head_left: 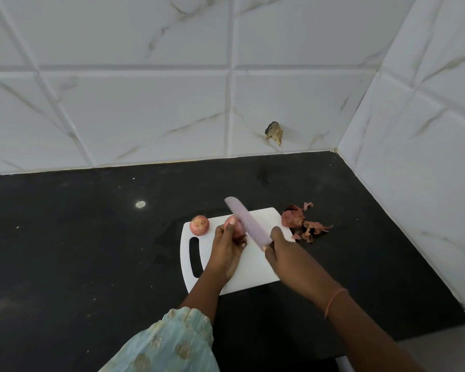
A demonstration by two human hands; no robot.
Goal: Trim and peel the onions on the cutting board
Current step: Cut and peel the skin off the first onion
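A white cutting board with a handle slot lies on the black counter. One pink onion sits loose at the board's far left corner. My left hand grips a second onion over the board, fingers curled round it. My right hand holds the handle of a knife whose pale purple blade points up and to the left, crossing just right of the held onion. The knife handle is hidden inside my fist.
A pile of dry reddish onion skins lies on the black counter just right of the board. White tiled walls meet in a corner at the right. A small bright spot marks the counter left of the board.
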